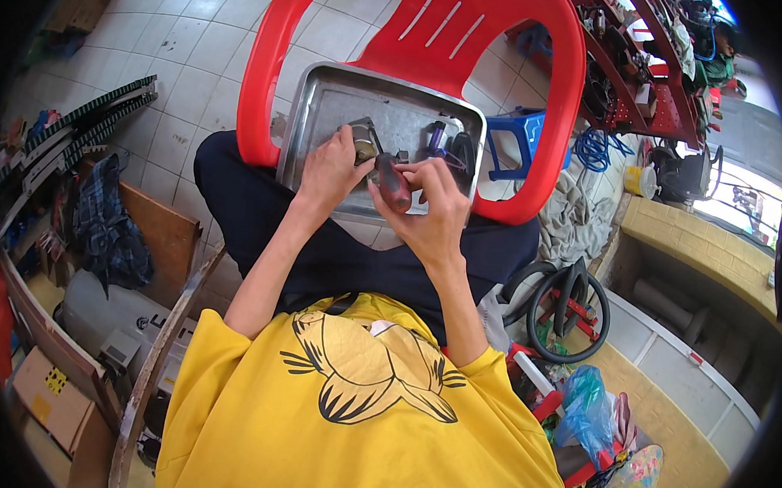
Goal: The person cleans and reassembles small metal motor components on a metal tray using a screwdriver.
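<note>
Over the left part of a steel tray (pixel 334 106), the left hand (pixel 330 170) has its fingertip grip pinched on a round metal part (pixel 365 145), next comes a red-and-black screwdriver (pixel 394 188) in the curled grip of the right hand (pixel 434 200), then a purple object (pixel 436 136) inside the tray.

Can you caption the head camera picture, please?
Left grip on a metal part, right grip around a red-and-black-handled tool, above a metal tray between red chair arms.
</note>
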`<state>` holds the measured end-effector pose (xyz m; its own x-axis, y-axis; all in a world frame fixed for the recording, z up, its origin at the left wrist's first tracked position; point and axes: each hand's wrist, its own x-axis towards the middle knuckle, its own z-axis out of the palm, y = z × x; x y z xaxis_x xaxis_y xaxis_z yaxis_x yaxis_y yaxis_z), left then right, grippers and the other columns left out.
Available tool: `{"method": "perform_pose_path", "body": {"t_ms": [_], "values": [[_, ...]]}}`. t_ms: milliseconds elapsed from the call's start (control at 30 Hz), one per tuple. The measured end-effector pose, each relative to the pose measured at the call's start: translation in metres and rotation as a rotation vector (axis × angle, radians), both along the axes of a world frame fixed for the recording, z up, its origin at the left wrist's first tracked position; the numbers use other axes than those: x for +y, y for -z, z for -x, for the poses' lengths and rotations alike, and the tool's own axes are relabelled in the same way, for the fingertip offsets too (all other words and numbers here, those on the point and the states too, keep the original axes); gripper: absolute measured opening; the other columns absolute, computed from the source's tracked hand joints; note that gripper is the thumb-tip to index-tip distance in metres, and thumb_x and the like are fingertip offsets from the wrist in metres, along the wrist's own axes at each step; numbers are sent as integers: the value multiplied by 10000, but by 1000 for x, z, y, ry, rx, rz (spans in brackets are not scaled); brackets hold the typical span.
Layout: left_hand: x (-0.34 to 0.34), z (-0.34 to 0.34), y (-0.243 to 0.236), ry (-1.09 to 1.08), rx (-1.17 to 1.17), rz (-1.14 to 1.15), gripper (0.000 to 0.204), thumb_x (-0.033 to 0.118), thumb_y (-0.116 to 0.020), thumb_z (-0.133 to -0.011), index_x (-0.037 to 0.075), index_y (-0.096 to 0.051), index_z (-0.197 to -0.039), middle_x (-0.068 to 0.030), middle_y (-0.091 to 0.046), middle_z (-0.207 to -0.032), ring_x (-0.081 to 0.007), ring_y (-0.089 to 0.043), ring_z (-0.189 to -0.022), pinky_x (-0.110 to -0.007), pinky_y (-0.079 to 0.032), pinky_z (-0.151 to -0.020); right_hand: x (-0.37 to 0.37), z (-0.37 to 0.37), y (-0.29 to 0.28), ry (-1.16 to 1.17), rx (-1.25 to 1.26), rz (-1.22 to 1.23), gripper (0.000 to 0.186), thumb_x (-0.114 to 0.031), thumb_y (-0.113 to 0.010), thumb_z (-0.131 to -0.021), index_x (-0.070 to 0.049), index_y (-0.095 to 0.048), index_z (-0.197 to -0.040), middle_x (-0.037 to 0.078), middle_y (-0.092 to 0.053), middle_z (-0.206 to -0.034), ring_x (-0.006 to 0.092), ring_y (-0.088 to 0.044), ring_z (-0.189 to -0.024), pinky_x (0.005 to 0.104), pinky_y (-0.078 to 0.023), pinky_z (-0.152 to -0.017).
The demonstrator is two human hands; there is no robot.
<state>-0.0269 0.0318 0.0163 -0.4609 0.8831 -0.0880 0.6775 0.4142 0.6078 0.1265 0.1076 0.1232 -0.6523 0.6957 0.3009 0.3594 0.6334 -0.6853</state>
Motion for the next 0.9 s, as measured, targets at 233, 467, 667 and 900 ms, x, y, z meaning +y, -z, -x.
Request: {"method": "perform_pose_path", "body": {"t_ms": [233,467,667,900], "values": [[0,-3,-1,-18,16,16,561,375,-782,-881,-43,-504,-1130,-240,-688,-969,-418,-719,-893,-482,-595,-721,-1,-1,7,-3,17,-107,254,-209,-872,-749,-106,-696,-902,2,-561,-737,176,-606,-571,313,-469,-528],[1,-3,2,-3,3,17,578,386,-781,-881,-50,-504,-1139,-244,-687,-978,-417,-718,-892,-479,-595,-722,-1,6,4,13,-28,-171,280,-222,-884,-738,-82,-670,-851,59,-542,-725,237,-573,-554,347,-449,-511],[-1,-4,4,-15,24,-7,601,412,-778,-882,-52,-496,-1139,-240,-681,-959,-416,-715,-877,-477,-593,-715,0,8,12,120,-9,-164,293,-217,-826,-772,-79,-574,-824,50,-537,-781,262,-577,-558,368,-450,-509],[1,-6,2,-1,40,1,593,423,-772,-885,-45,-490,-1116,-236,-675,-940,-417,-715,-869,-480,-591,-710,-6,9,28,146,171,-85,244,-100,-838,-773,-57,-609,-843,66,-657,-841,243,-649,-640,337,-498,-568]]}}
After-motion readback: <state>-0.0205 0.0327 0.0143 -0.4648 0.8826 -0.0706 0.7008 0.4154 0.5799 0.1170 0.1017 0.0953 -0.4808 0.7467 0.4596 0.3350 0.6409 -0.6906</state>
